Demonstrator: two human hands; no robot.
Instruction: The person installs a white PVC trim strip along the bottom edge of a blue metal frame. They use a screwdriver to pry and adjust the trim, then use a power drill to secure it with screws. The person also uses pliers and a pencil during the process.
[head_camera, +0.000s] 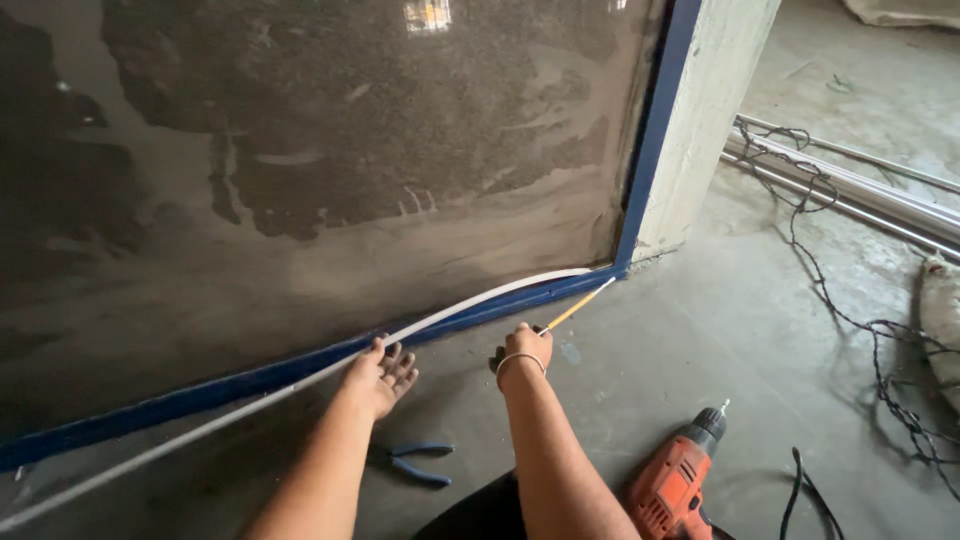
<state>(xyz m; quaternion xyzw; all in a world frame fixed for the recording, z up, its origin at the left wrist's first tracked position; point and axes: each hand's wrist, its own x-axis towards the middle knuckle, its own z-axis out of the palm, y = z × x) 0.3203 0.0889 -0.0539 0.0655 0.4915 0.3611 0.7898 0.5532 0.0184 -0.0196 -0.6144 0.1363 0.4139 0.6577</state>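
A bare grey concrete floor (720, 330) is seen from above, running up to a large dusty glass panel (330, 150) that is set in a blue frame (650, 130). One pale concrete pillar (705, 110) is seen just to the right of the frame.

One long white strip (300, 380) is seen along the bottom edge of the frame, from the right corner down towards the lower left of the view, where it lifts away from the frame.

Two bare hands are stretched forward. The left hand (380, 375) is laid on the white strip, with its fingers (402, 368) spread open and pressed against the strip rather than closed round it. The right hand (522, 350), with one thin bangle at the wrist, is closed around one slim yellow-handled tool (578, 306), whose tip is pointed into the gap beside the strip near the corner of the frame.

On the floor, one pair of blue-handled pliers (420, 463) is seen between the two forearms, just below the left hand. One orange and black power drill (680, 475) is lying to the right of the right forearm. One black cable (808, 495) is lying near the drill. Two metal rails (850, 185) and a tangle of dark twisted wire (880, 330) are seen well apart, at the far right.
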